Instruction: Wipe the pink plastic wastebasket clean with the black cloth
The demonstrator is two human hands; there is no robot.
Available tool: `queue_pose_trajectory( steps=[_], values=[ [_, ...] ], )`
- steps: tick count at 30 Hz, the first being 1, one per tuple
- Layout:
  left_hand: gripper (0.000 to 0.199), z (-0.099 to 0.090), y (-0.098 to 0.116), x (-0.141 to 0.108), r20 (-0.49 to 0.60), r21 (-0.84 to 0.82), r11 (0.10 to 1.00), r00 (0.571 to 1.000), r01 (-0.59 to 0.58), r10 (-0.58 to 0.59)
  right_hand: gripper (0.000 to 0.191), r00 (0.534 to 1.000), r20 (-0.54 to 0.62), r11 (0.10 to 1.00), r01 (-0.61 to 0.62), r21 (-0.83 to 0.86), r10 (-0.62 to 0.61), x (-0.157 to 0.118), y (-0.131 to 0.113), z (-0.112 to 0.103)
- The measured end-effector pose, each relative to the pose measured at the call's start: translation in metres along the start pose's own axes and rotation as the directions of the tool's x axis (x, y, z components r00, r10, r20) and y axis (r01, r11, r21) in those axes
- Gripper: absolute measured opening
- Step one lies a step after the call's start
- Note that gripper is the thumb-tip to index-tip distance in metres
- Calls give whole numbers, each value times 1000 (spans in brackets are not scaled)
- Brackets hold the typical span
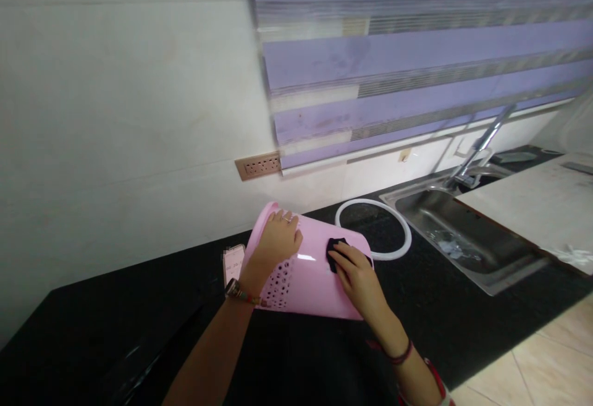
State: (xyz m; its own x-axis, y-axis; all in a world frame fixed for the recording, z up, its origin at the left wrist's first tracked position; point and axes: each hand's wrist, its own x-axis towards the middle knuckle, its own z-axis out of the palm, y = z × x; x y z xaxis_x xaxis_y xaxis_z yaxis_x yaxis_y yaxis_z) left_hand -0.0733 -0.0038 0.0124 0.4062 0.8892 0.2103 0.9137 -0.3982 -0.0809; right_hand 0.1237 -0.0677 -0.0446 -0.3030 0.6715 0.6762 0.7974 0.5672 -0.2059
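A pink plastic bin (315, 282) with a band of small holes lies on its side on the black countertop. My left hand (278, 239) holds it from above near its rim, fingers bent over the wall. Bunched in my right hand (356, 270) is a black cloth (332, 253), pressed against the bin's side toward its base. Just behind the bin lies a white ring (407, 236). A phone (234, 261) with a lit screen stands left of the rim, partly covered by my left forearm.
On the right, a steel sink (417, 208) with a faucet (482, 140) is set into the black countertop (139, 295). A pale board (551, 202) covers part of the sink. Purple striped blinds (393, 60) and a power outlet (259, 165) are on the wall behind.
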Motion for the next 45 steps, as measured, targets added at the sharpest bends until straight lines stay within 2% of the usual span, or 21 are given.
queue_pose_trajectory(
  steps=[3,5,9,13,16,18,20,23,26,29,32,36,39,45],
  values=[
    [37,-1,3,-5,-36,-41,998,999,-41,39,31,996,25,996,82,26,-83,-9,-12,-8],
    [35,0,4,-1,-41,-58,998,999,-33,31,32,993,42,993,111,39,-112,-22,-11,-15],
    [28,5,8,21,3,-47,999,1000,-1,1,30,999,20,999,50,5,-50,-41,7,-25],
    [29,8,18,32,28,-41,999,999,21,-20,28,1000,-31,1000,-4,-31,3,-27,13,-20],
    [30,6,24,29,43,-40,998,998,52,-50,31,997,43,997,67,30,-68,-8,4,-12],
    [30,4,26,26,55,-36,997,996,71,-69,33,989,82,990,120,76,-126,-5,1,-12],
    [29,2,27,24,66,-27,996,994,86,-84,34,985,104,986,128,107,-139,-12,4,-17],
    [29,-2,28,25,76,-12,995,993,97,-95,32,989,122,992,66,110,-80,-26,18,-25],
    [30,-3,29,26,74,1,995,992,98,-98,32,994,106,997,19,75,-27,-26,26,-23],
    [30,-2,28,26,65,7,995,993,96,-96,35,992,98,996,78,41,-82,-18,21,-16],
    [30,1,25,25,50,7,996,995,90,-91,37,976,142,986,162,38,-166,-24,20,-21],
    [31,4,24,23,21,3,997,996,82,-82,36,982,152,993,116,-3,-114,-48,28,-36],
    [32,5,25,21,-2,-3,997,997,72,-72,39,988,142,998,58,-26,-54,-54,19,-37],
    [38,6,25,14,-29,38,998,998,58,-57,41,977,185,994,106,9,-105,-28,-17,-15]
  ],
)
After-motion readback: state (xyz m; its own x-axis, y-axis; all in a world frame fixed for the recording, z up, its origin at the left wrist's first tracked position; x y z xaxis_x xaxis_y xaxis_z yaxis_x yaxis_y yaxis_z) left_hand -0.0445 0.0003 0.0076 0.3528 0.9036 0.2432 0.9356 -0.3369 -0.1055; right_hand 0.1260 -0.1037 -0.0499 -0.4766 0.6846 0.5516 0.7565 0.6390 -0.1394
